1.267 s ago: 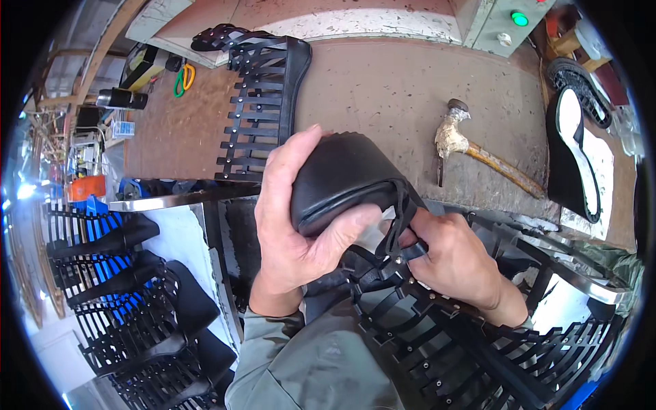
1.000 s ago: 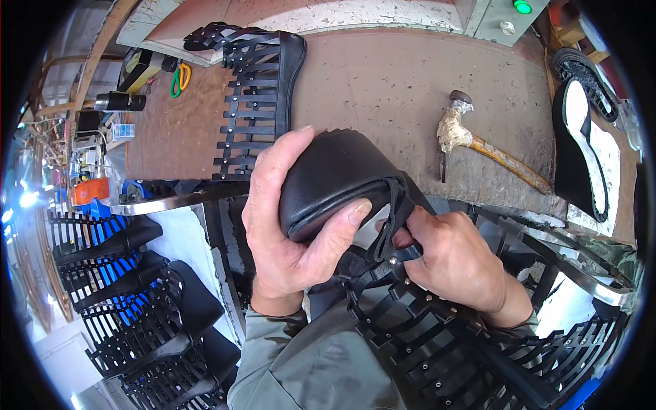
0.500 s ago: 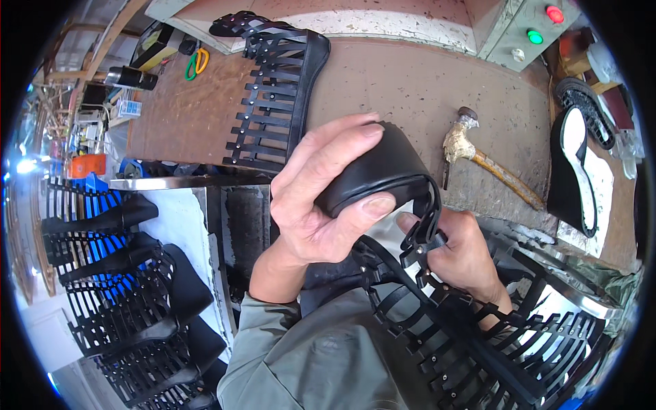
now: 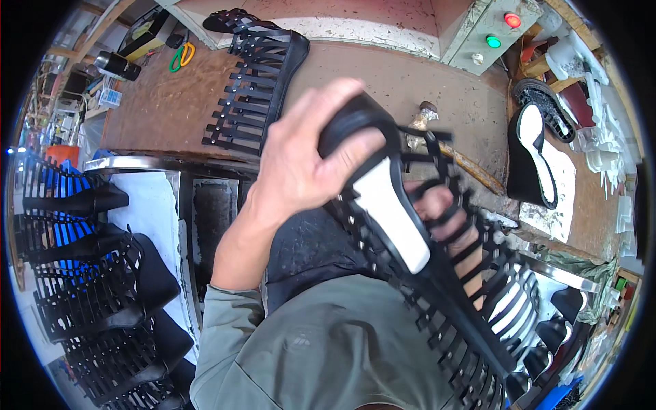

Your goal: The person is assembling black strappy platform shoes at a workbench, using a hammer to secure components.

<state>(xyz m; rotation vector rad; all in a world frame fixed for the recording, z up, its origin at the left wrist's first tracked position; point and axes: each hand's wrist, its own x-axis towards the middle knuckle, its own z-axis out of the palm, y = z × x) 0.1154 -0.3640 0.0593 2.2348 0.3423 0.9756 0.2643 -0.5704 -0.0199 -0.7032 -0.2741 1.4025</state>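
Note:
A tall black strappy boot [image 4: 465, 311] hangs slantwise in front of me, its shaft of studded straps running down to the lower right. My left hand [image 4: 301, 147] is closed round its rounded black heel, thumb across the near side. The white sole area [image 4: 396, 212] faces up beneath that thumb. Behind the straps, my right hand [image 4: 444, 212] is partly covered and blurred; its fingers look curled round the boot's straps. A hammer [image 4: 465, 160] with a wooden handle lies on the bench beyond, partly hidden by the boot.
Another strappy boot [image 4: 256, 89] lies on the brown bench [image 4: 376, 65]. Several more are stacked at left [image 4: 102, 294]. A black wedge sole [image 4: 529, 164] rests at right, near a control box [image 4: 488, 41] with red and green buttons. Scissors [image 4: 182, 56] lie at the back left.
The boot has turned in my hands, so its white sole area now faces up. My left hand has moved slightly left and up; the right hand has slipped behind the straps.

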